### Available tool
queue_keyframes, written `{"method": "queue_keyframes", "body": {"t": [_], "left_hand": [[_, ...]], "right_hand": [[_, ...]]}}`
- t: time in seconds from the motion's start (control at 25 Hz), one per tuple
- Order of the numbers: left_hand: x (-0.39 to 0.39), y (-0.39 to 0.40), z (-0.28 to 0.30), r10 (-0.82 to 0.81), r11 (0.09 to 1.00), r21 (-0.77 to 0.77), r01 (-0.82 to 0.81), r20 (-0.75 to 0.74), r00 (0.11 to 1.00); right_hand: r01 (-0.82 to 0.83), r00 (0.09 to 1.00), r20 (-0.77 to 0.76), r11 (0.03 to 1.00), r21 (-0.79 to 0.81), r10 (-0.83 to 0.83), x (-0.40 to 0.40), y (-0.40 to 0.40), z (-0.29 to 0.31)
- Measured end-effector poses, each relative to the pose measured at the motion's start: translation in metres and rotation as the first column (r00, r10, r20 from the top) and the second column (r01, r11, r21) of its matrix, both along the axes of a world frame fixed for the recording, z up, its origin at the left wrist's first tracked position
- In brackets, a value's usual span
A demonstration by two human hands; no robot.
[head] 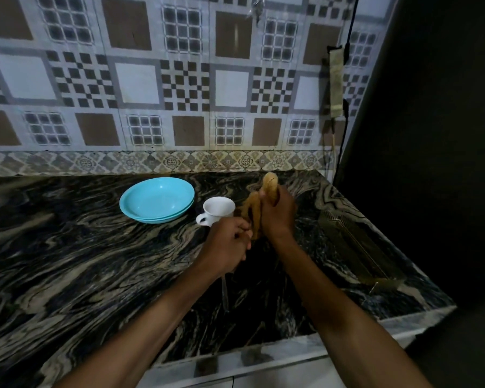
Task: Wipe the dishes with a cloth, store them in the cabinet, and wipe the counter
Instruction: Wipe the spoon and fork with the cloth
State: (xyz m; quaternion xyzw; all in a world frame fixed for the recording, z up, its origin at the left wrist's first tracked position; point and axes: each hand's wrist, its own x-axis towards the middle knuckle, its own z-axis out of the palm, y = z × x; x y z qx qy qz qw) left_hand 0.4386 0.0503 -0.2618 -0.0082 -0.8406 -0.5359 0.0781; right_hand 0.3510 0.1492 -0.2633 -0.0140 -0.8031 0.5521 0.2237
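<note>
Two light blue plates (157,201) are stacked at the back of the dark marbled counter (81,261). A white cup (217,210) stands just right of them, handle toward the front left. My right hand (277,217) grips a tan cloth (270,183) above the counter, right of the cup. My left hand (227,242) is curled round a thin metal utensil (224,292) whose lower end points down toward me. The upper end is hidden between the hand and the cloth, so I cannot tell what kind of utensil it is.
A dark flat rectangular object with a gold pattern (356,247) lies along the counter's right edge. A patterned tile wall (151,79) rises behind the counter. A strip with a black cable (337,79) hangs on it at the right. Beyond the right edge everything is dark.
</note>
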Motion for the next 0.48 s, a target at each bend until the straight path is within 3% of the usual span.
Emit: {"method": "queue_keyframes", "body": {"t": [0.08, 0.16, 0.24, 0.36, 0.48], "left_hand": [[0.000, -0.004, 0.003, 0.002, 1.000, -0.018, -0.002, 0.003, 1.000], [0.000, -0.010, 0.005, 0.022, 1.000, -0.006, -0.022, -0.011, 1.000], [0.000, -0.015, 0.008, 0.023, 1.000, 0.008, -0.023, -0.016, 1.000], [0.007, -0.013, 0.010, -0.006, 1.000, -0.026, 0.006, -0.036, 0.999], [0.006, -0.012, 0.008, -0.017, 0.999, -0.033, 0.016, -0.038, 0.999]], "right_hand": [[-0.127, 0.988, 0.063, 0.979, -0.158, 0.138, -0.003, 0.005, 0.002], [-0.394, 0.874, 0.171, 0.870, -0.297, 0.455, -0.001, 0.010, -0.002], [-0.525, 0.806, 0.193, 0.826, -0.207, 0.560, 0.001, 0.013, -0.005], [-0.429, 0.900, 0.039, 0.899, -0.089, 0.433, 0.000, 0.009, 0.000], [-0.272, 0.962, 0.021, 0.962, 0.032, 0.271, -0.001, -0.001, 0.008]]}}
